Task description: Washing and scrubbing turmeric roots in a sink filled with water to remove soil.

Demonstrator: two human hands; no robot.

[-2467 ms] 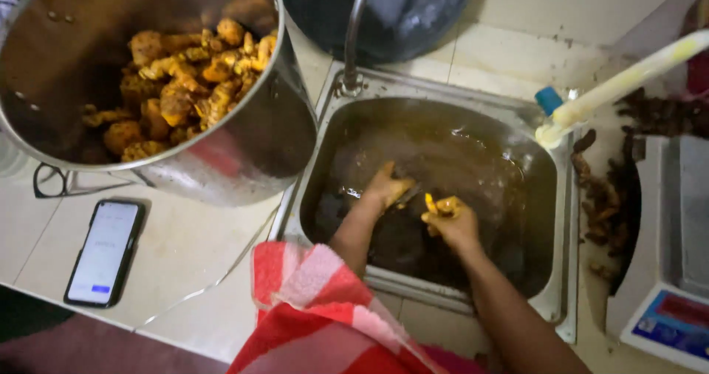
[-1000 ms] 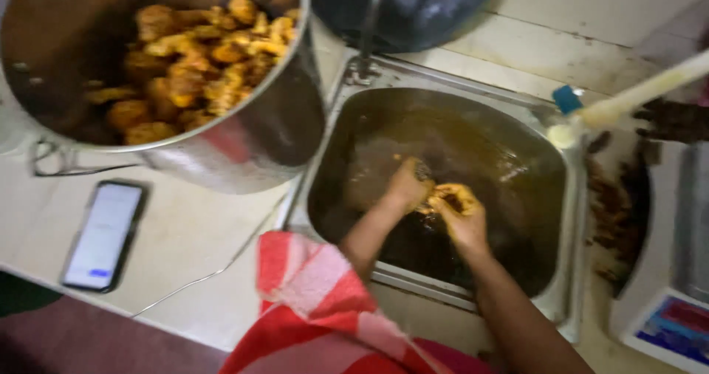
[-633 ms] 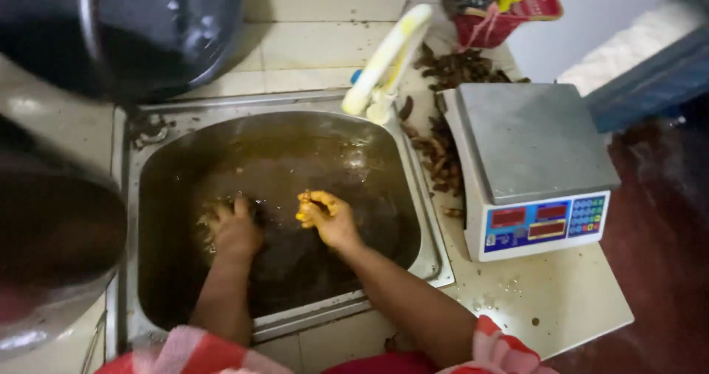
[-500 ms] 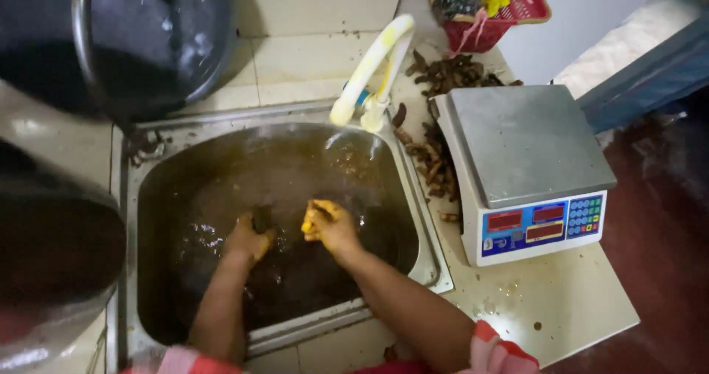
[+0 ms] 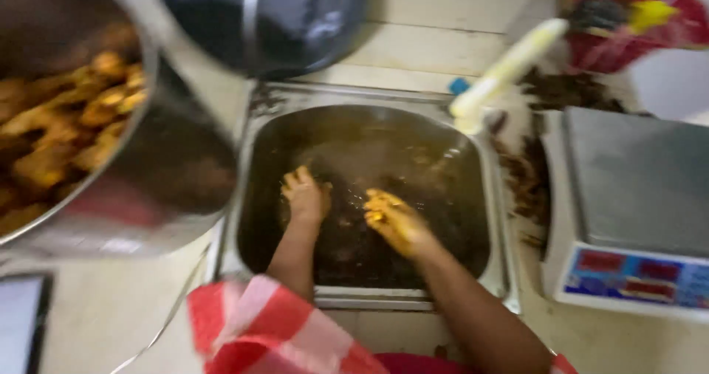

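Both my hands are down in a steel sink [image 5: 496, 197] filled with dark brown water. My left hand [image 5: 304, 195] reaches into the murky water left of centre, its fingertips hidden below the surface. Just to its right, my right hand [image 5: 395, 222] is stained yellow and closes around a small yellow-orange piece [image 5: 375, 206]. The picture is blurred by motion.
A big steel pot [image 5: 148, 197] with several yellow-orange pieces [image 5: 66, 130] stands left of the sink. A dark round pan [image 5: 266, 19] sits behind it, and a pale tap spout [image 5: 506, 67] hangs over the basin. A weighing scale [image 5: 635, 211], brown scraps [image 5: 528, 182], a red basket [image 5: 628, 19], a phone [image 5: 18, 322] and a red checked cloth [image 5: 258, 330] lie around.
The view has swung back left, so the pot of yellow pieces shows again. My hands stay in the sink water, close together, the right still on the yellow piece.
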